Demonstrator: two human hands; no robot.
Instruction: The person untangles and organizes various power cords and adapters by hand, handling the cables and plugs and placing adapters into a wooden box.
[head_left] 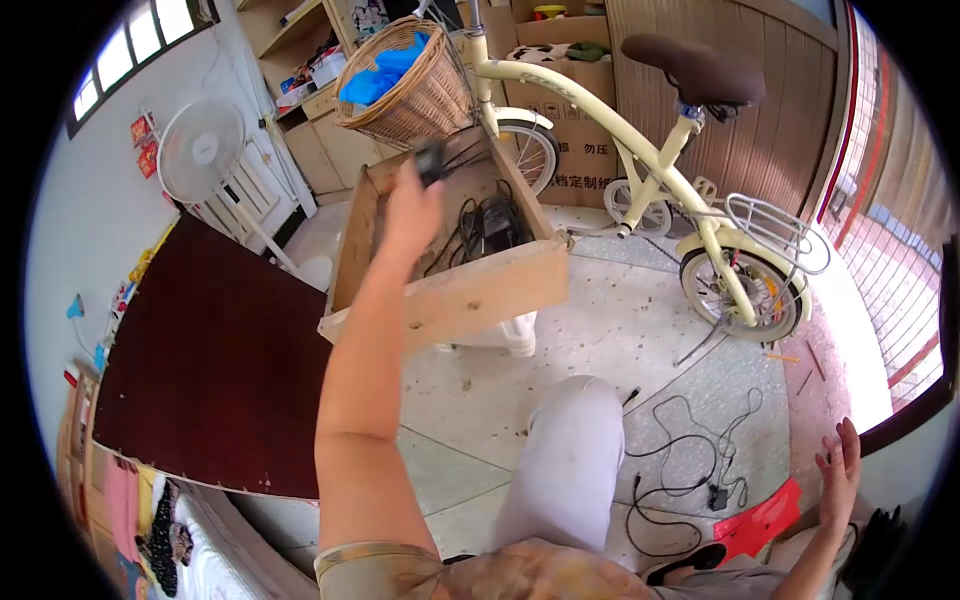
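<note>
My left hand [412, 215] is closed around a small black block [430, 162], slightly blurred, above the far part of a wooden drawer [490, 295]. Thin dark cables show just beyond the block. Inside the drawer, to the right of my left forearm, lies a black power adapter [497, 222] with coiled black cord. At the lower right, my right hand [840, 475] is raised with its fingers apart and nothing in it. Below and to its left, a red sheet [758, 518] lies on the floor.
Loose black cables [690, 470] with a small adapter [718, 497] lie on the tiled floor. A cream bicycle [650, 150] with a wicker basket [420, 85] stands behind the drawer. A dark brown panel [220, 365] and a white fan [203, 150] are at left.
</note>
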